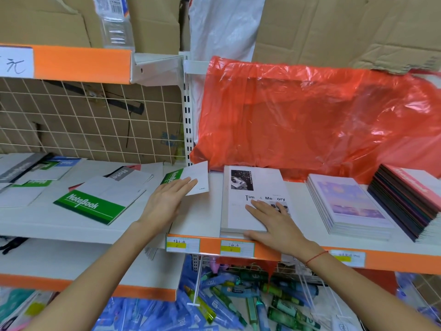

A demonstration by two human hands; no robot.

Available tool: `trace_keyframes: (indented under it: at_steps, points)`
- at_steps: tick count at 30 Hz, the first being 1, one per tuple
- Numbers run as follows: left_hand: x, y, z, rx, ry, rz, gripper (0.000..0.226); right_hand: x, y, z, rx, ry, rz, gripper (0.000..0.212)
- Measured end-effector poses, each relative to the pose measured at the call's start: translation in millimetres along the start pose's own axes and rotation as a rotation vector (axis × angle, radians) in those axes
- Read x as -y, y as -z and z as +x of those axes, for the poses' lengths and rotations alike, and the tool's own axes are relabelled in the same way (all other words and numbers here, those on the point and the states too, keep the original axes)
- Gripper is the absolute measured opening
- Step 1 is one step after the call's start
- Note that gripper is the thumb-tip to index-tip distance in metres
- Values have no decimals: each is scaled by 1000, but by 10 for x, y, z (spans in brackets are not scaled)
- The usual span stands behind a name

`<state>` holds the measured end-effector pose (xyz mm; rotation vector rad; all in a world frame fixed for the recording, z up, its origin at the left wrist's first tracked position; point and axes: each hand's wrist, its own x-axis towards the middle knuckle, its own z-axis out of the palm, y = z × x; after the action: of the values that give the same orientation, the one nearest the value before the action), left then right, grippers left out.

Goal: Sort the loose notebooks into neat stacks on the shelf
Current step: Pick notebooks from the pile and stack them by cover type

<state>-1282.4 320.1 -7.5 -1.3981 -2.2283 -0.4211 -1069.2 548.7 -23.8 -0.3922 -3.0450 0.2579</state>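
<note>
- Pressing flat on the "Time & Memory" stack (pixel 253 201), right hand (pixel 274 225): fingers straight and spread over the cover, thumb along the stack's near edge at the shelf lip (pixel 210 244), nothing pinched.
- Reaching beside it, left hand (pixel 167 201), fingers straight and close together, tips resting on a white-backed green notebook (pixel 191 179), palm down, no curl round it.
- Lying just ahead of the left fingertips, that notebook, tilted, one corner lifted toward the red plastic bag (pixel 310 120); long axis running roughly left to right, across the reach rather than along it.
- Clearly nearer to it, the left hand; right hand busy on the stack, well apart from the loose ones.
- Needing, by the look of it, a slide or turn rightward to square the notebook with the stack's front-to-back lie.
- Scattered further left on the shelf, more loose notebooks: a large green one (pixel 93 204), a grey "Note" one (pixel 128 175), others overlapping behind.
- Standing already neat to the right, a pastel stack (pixel 348 206) and a dark stack (pixel 410 199).
</note>
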Motion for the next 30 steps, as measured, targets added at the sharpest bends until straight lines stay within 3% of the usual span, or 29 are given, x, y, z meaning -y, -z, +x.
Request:
trace_keyframes:
  at_steps: [12, 22, 24, 27, 30]
  points:
    - [-116, 79, 83, -44, -47, -35, 86, -34, 100, -69, 60, 52, -23, 90]
    - [-737, 81, 319, -119, -178, -118, 87, -524, 610, -585, -145, -92, 95, 105]
    - [-942, 88, 393, -112, -200, -143, 92, -707, 714, -710, -201, -137, 109, 96]
    - [-1322, 34, 550, -116, -205, -161, 93, -1067, 888, -931, -286, -157, 98, 65]
    - [-1759, -84, 764, -136, -216, -164, 98, -1526, 1037, -1158, -358, -157, 62, 60]
